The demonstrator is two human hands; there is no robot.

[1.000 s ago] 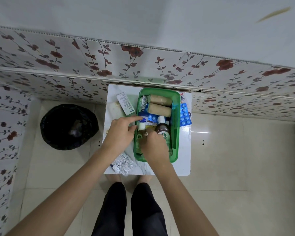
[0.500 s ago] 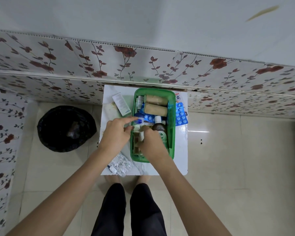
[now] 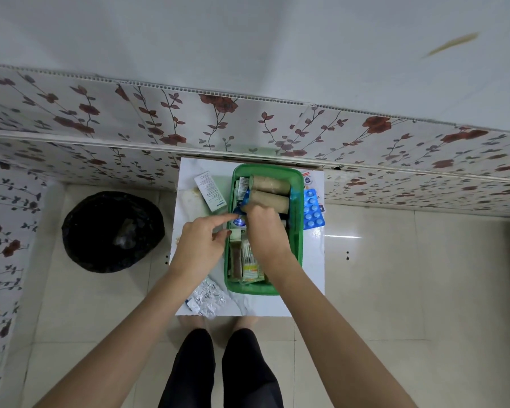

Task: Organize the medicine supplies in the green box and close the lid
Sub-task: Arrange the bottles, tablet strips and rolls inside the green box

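Observation:
The green box [image 3: 297, 237] stands open on a small white table [image 3: 312, 275]. Two tan bandage rolls [image 3: 271, 192] lie across its far end, with cartons and sachets [image 3: 248, 260] upright at its near end. My right hand [image 3: 267, 234] is inside the box, its back to the camera and its fingertips bunched at the near roll's left end beside a blue pack. The hand hides what the fingers hold. My left hand [image 3: 200, 244] hovers at the box's left rim. It holds nothing, and its index finger points at a blue round item [image 3: 238, 222].
A white carton [image 3: 211, 191] lies left of the box and a blue blister pack [image 3: 314, 209] lies right of it. Silver blister strips [image 3: 206, 298] sit at the table's front left corner. A black bin [image 3: 112, 231] stands on the floor to the left. A flowered wall runs behind.
My right hand has slid forward from the near bottles to the bandage rolls and now covers the brown bottle. My left hand has stayed at the left rim.

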